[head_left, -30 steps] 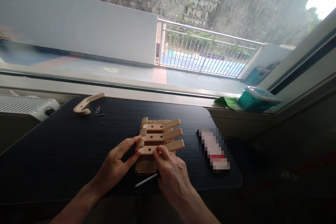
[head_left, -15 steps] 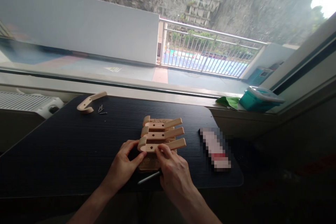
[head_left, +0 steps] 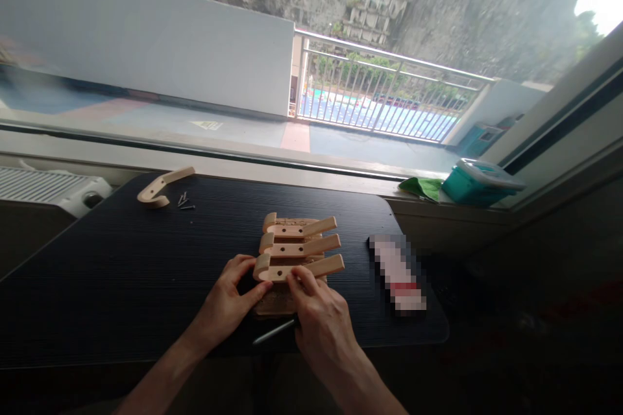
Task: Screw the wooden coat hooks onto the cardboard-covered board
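Note:
Three pale wooden hooks lie side by side across a wooden board (head_left: 272, 306) on the dark table. The nearest wooden hook (head_left: 331, 265) has its curved end held between the thumb and fingers of my left hand (head_left: 228, 298). My right hand (head_left: 318, 308) has its fingertips pinched together on that hook's middle, hiding one of its holes. Out of the same hand sticks the metal shaft of a screwdriver (head_left: 275, 332), pointing left; its handle is hidden in the palm. Dark round holes show in the middle hook (head_left: 292, 249) and the far hook (head_left: 292, 231).
Another wooden hook (head_left: 158, 189) lies at the table's back left, with several screws (head_left: 185, 202) beside it. A blurred-out flat object (head_left: 396, 275) rests on the right. On the windowsill are a green cloth (head_left: 421, 189) and a teal box (head_left: 479, 183). A radiator (head_left: 53, 188) stands left.
The whole view has shifted very slightly. Both hands keep the same hold on the nearest hook, and the screwdriver stays in my right hand.

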The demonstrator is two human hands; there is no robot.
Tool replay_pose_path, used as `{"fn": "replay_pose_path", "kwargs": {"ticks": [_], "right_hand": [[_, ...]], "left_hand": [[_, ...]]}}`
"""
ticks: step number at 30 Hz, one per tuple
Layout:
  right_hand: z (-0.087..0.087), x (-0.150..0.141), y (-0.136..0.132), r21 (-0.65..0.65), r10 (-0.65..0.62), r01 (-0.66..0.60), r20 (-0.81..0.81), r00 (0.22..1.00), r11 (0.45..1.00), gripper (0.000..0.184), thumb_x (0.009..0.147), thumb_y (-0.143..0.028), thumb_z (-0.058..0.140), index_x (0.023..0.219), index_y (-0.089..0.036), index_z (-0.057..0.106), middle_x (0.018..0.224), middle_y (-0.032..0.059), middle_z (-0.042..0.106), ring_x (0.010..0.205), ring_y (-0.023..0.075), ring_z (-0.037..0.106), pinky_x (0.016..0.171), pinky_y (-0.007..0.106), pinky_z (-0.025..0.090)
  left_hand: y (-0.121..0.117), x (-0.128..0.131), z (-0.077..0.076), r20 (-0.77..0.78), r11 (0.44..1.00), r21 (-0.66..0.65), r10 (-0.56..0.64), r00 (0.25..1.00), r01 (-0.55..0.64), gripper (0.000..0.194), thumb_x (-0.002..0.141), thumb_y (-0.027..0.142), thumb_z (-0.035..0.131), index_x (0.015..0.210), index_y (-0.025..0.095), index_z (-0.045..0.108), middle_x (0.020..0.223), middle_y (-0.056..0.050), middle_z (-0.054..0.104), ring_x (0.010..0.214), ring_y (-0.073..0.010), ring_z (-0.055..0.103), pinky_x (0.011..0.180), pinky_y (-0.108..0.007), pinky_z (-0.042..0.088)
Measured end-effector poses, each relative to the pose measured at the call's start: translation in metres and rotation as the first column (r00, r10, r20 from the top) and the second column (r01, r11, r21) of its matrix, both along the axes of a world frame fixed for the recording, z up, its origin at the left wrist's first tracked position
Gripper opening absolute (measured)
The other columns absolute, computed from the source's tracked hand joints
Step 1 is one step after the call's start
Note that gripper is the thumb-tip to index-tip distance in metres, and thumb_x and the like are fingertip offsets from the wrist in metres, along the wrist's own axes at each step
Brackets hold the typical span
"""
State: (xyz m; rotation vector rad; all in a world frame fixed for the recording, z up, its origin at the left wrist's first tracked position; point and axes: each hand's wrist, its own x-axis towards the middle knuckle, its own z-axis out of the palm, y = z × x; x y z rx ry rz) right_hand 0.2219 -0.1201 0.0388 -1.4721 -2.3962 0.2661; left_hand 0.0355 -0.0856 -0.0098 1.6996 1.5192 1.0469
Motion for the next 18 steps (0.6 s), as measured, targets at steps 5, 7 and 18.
{"fn": "replay_pose_path", "kwargs": {"ticks": [5,7,18], "right_hand": [[-0.0031,0.0001,-0.0009,0.015,-0.011,0.01,0.009,1.0,1.0,0.059,0.067,-0.002,0.044,0.125,-0.013,0.051,0.123,0.0097,0.055,0.103,0.019,0.056,0.086,0.03,0.049],[-0.004,0.0006,-0.0011,0.007,-0.011,0.011,0.002,1.0,1.0,0.06,0.067,-0.002,0.044,0.126,-0.014,0.05,0.125,0.009,0.054,0.103,0.0191,0.056,0.087,0.03,0.048],[0.0003,0.0011,-0.0002,-0.021,-0.001,0.001,0.023,1.0,1.0,0.059,0.069,-0.004,0.045,0.127,-0.014,0.05,0.128,0.0092,0.053,0.105,0.02,0.056,0.087,0.031,0.048]], "left_hand": [[0.0007,-0.0013,0.0002,0.009,1.0,-0.018,-0.026,1.0,0.026,0.035,0.072,0.045,0.062,0.096,0.02,0.064,0.105,-0.005,0.056,0.103,-0.0225,0.056,0.093,-0.035,0.045],[0.0004,-0.0015,0.0011,0.009,0.999,-0.02,-0.031,0.999,0.031,0.034,0.072,0.045,0.062,0.095,0.02,0.065,0.104,-0.005,0.056,0.103,-0.0226,0.056,0.093,-0.035,0.045],[0.0013,-0.0007,0.0055,-0.001,0.999,-0.039,-0.025,1.0,0.025,0.035,0.071,0.046,0.063,0.093,0.02,0.065,0.1,-0.005,0.059,0.099,-0.0226,0.058,0.092,-0.036,0.046]]}}
